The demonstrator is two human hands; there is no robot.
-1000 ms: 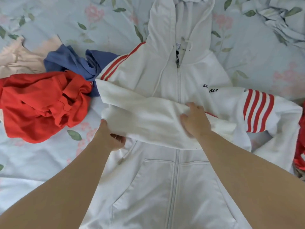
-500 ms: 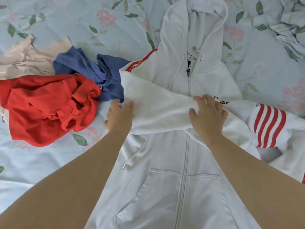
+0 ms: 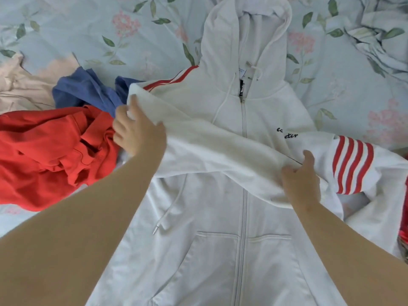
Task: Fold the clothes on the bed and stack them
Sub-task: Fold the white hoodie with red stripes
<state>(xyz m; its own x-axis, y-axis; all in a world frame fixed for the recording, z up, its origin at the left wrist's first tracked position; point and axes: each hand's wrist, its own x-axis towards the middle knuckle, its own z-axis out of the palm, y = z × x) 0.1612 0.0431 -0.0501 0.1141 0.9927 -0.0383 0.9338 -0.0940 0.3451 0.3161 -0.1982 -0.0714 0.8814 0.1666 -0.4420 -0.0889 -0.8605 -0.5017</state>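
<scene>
- Nearest, the hoodie [image 3: 216,261] is being handled where it lies flat and face up on the bed [image 3: 110,29]. Its zip is closed, and the lower half with the pockets is not yet being folded.
- Across the chest, one sleeve [image 3: 220,155] is being laid over the front. This is judged to be this garment's first fold, and it is not yet being let go.
- At the shoulder-side fold, the sleeve is being gripped by the left hand [image 3: 140,135], with cloth draped over its curled fingers.
- The sleeve's other end, apparently near the cuff, is being pinched by the right hand [image 3: 301,186], thumb raised and fingers curled into the fabric.
- Just beside that hand, the striped sleeve [image 3: 353,164] is being left spread out to the side. It, the hood and the body are judged outstanding.
- Further left, a red garment [image 3: 50,155], a blue garment [image 3: 88,91] and a pale garment [image 3: 24,89] are being left crumpled and touching, with none folded.
- No folded stack is being shown anywhere, so the task is being judged barely begun.
</scene>
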